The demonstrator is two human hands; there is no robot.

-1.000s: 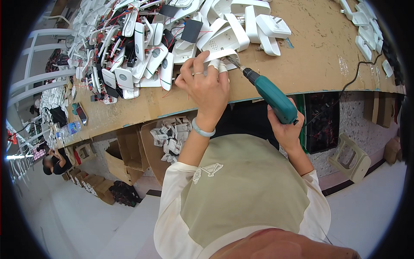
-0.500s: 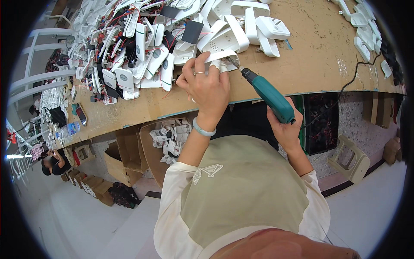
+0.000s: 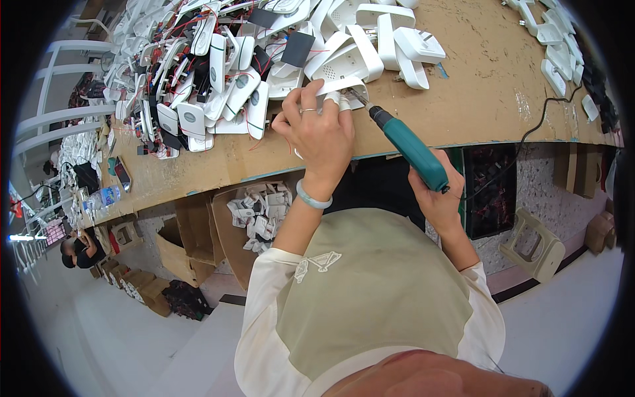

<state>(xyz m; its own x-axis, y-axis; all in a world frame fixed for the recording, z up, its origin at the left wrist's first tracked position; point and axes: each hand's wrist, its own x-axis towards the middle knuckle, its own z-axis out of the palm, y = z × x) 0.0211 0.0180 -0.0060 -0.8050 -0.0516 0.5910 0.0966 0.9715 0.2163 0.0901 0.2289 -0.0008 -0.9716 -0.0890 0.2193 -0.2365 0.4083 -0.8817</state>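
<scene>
My left hand [image 3: 322,140] is closed on a white plastic housing [image 3: 341,84] near the table's front edge; white tape wraps some of its fingertips. My right hand [image 3: 438,198] grips the rear of a green corded electric screwdriver [image 3: 411,149], which slants up and leftward. Its bit reaches into the housing beside my left fingertips, where the exact contact is too small to make out. Just beyond lie several more white housings [image 3: 360,51]. To the left is a heap of white casings [image 3: 192,119] with red wires and dark pads.
The brown-topped table [image 3: 476,79] curves across the view. At far right are more white casings [image 3: 559,49] and a black cord [image 3: 544,116]. Below the edge stand a carton of small white parts [image 3: 238,255], a dark crate [image 3: 489,192] and a plastic stool [image 3: 536,245]. A person [image 3: 83,250] is at far left.
Both hands and the screwdriver hold nearly the same pose. The whole view has shifted very slightly.
</scene>
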